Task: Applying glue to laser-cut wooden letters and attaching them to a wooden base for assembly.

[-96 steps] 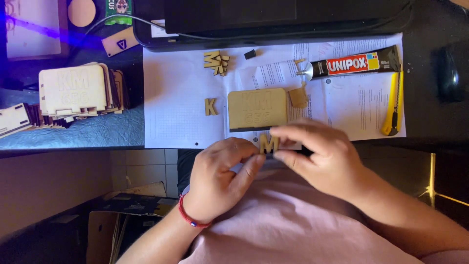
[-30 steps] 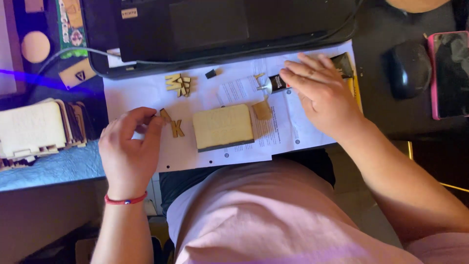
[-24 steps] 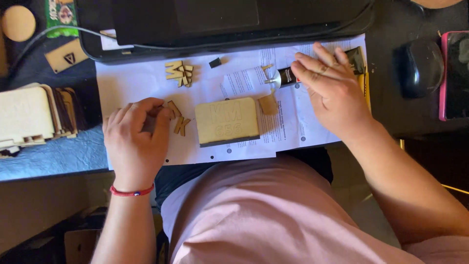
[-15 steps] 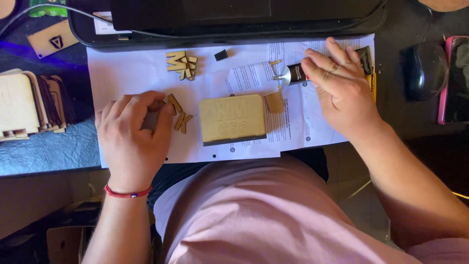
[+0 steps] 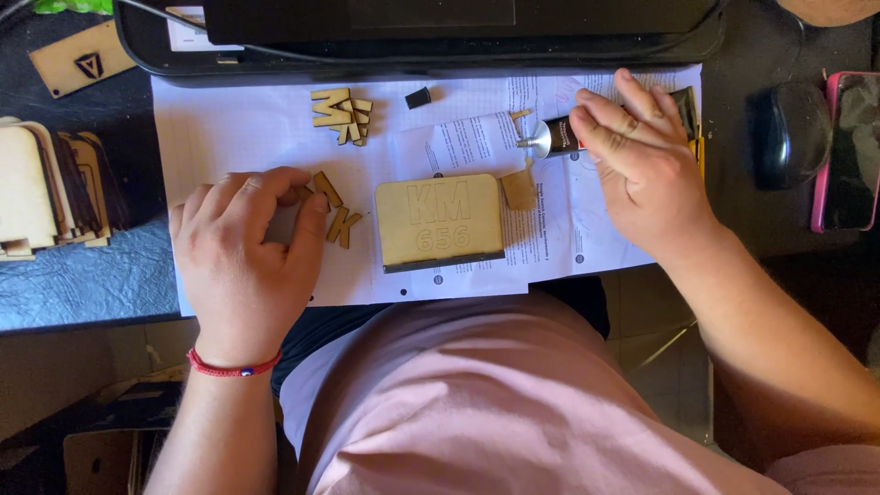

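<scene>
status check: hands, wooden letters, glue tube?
Left hand flat on paper, fingertips at the loose wooden letters. Right hand resting on the glue tube, cap off. Wooden plaque between them, untouched. Nothing in the way.

A white paper sheet (image 5: 247, 128) covers the desk, with a rectangular engraved wooden plaque (image 5: 438, 222) on it and a small black cap (image 5: 418, 97) farther back. A black mouse (image 5: 790, 136) and a pink-cased phone (image 5: 847, 151) sit at the right edge; stacked wooden panels (image 5: 46, 197) stand at the left
</scene>
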